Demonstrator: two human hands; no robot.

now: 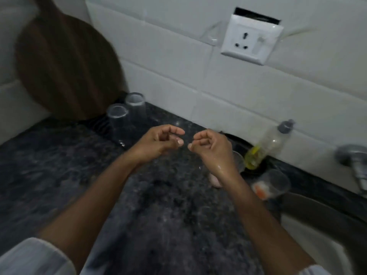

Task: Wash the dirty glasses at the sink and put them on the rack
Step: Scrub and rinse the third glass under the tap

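Two upturned glasses (pixel 124 120) stood on the rack (pixel 103 126), at ten o'clock from the left hand (pixel 158 141). Both it and the right hand (pixel 212 149) hovered loosely curled, holding nothing. Another glass (pixel 272 183) sat at four o'clock of the right hand, beside the sink (pixel 317 219).

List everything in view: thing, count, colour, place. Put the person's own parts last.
Upturned glasses: 2, clear, on dark rack, back left.
Dirty glasses: at least 2, clear, beside sink.
Rack: 1, dark, countertop rear.
Soap bottle: 1, clear with yellow liquid, by wall.
Wooden board: 1, brown, leaning left.
Socket: 1, white, wall.
Tap: 1, metal, right.
Sink: 1, lower right.
Countertop: 1, black speckled.
Left hand: empty.
Right hand: empty, wet.
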